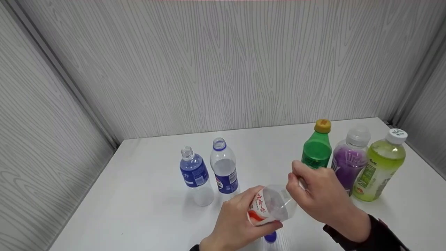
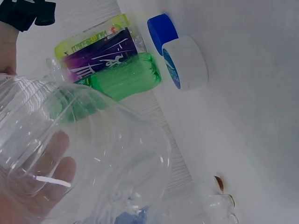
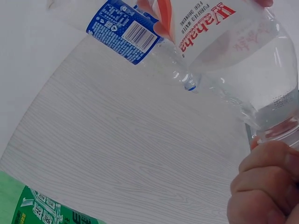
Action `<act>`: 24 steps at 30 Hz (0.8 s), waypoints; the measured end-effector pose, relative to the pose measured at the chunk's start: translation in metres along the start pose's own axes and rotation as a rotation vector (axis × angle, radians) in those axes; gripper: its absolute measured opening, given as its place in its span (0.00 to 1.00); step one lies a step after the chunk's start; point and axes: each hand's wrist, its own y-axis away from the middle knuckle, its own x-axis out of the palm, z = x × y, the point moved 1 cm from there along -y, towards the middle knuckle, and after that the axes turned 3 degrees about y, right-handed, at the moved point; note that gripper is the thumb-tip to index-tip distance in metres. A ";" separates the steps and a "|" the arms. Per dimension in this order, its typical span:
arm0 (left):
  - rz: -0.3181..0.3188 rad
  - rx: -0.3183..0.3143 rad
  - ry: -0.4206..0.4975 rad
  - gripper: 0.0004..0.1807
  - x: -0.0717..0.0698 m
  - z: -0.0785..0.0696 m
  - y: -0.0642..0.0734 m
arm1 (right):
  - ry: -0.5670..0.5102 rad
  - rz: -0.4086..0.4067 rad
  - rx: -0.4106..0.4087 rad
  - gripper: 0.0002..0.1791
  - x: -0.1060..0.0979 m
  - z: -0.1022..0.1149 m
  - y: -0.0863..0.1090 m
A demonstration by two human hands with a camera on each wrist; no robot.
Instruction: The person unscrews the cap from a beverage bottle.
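Head view, Wahaha bottle (image 1: 273, 205) tilted, top pointing right

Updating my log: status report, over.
Left hand grips tilted red-and-white-labelled clear plastic bottle. Right hand grips its neck end. Green yellow-capped plastic bottle beyond right hand; nothing visibly blocking.

Wahaha bottle (image 3: 243, 58), mouth hidden behind fingers (image 3: 261, 179), green bottle (image 3: 42, 207) cropped
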 end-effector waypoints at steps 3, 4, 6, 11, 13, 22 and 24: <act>0.067 -0.037 0.075 0.35 -0.003 0.001 -0.002 | -0.020 -0.010 -0.079 0.14 0.000 -0.004 0.001; 0.089 -0.045 0.098 0.35 -0.004 0.001 -0.002 | -0.032 -0.011 -0.111 0.14 0.000 -0.006 0.001; 0.133 -0.064 0.146 0.35 -0.006 0.002 -0.003 | -0.055 -0.011 -0.185 0.14 0.001 -0.009 0.001; 0.228 -0.106 0.226 0.35 -0.010 0.006 -0.004 | -0.112 -0.020 -0.369 0.12 0.003 -0.018 0.001; 0.238 -0.116 0.234 0.35 -0.010 0.006 -0.004 | -0.122 -0.020 -0.396 0.11 0.003 -0.019 0.001; 0.079 -0.074 0.072 0.34 -0.003 -0.001 -0.002 | 0.008 0.051 -0.087 0.04 -0.013 -0.010 -0.002; 0.008 -0.025 -0.026 0.35 -0.001 -0.001 -0.001 | 0.027 0.070 -0.001 0.06 -0.014 -0.007 -0.002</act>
